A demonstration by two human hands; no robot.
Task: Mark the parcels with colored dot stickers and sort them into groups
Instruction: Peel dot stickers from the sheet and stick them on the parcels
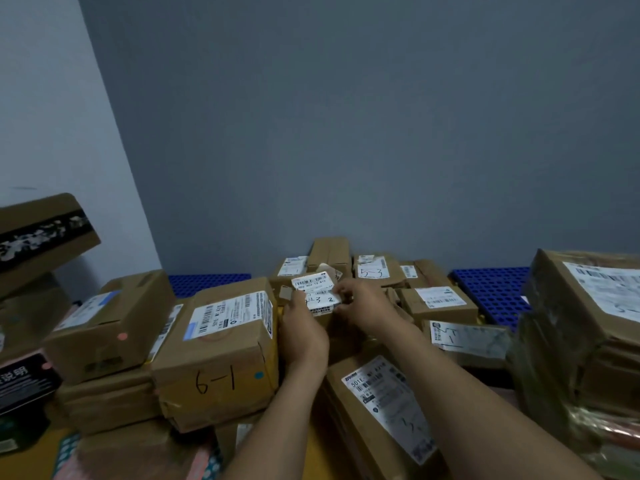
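Note:
Both my hands hold a small brown parcel (pixel 317 292) with a white barcode label and handwritten numbers, raised over the middle of the pile. My left hand (pixel 301 327) grips its left side and my right hand (pixel 363 303) pinches its right edge. To the left sits a box marked "6-1" (pixel 218 358) with a blue dot sticker (pixel 258 376) on its front. Further left, another brown box (pixel 110 323) carries a pink dot sticker (pixel 122 336). A sticker sheet (pixel 67 452) lies at the lower left, partly cut off.
Several labelled parcels crowd the back, one marked "5-3" (pixel 374 270). A long flat parcel (pixel 384 410) lies under my right forearm. A tall wrapped stack (pixel 581 341) rises at the right, and dark boxes (pixel 24 382) stand at the left. Blue plastic grating (pixel 491 292) runs along the grey wall.

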